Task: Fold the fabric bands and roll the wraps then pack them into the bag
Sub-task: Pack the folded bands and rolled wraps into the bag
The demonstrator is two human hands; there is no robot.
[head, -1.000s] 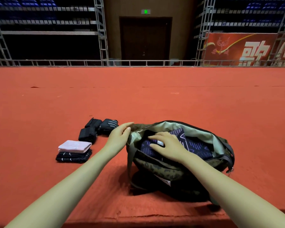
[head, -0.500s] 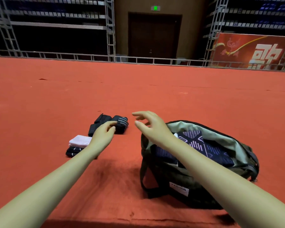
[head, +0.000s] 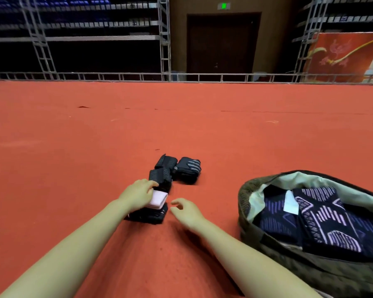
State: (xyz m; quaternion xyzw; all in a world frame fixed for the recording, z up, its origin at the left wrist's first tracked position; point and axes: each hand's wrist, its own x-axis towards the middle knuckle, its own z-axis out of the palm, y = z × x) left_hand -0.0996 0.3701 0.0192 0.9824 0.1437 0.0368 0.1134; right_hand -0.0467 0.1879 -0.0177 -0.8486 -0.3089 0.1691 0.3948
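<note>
An olive bag (head: 254, 186) lies open at the right on the red carpet, with dark patterned fabric (head: 323, 220) packed inside. Left of it a folded pink band (head: 159, 200) sits on a folded black band (head: 151, 215). My left hand (head: 138, 193) rests on top of the pink band, fingers curled over its far edge. My right hand (head: 186, 211) hovers just right of the stack with loosely curled fingers, holding nothing. Three rolled black wraps (head: 188, 169) lie just beyond the stack.
The red carpet (head: 73, 147) stretches far ahead to a low metal railing (head: 181, 77). Beyond it stand scaffold towers, a dark door and a red banner (head: 349, 59). The carpet's near edge lies under my forearms.
Both hands have left the bag and moved left. My left hand has come down onto the pink band, and my right hand has dropped beside the stack. The view has shifted left.
</note>
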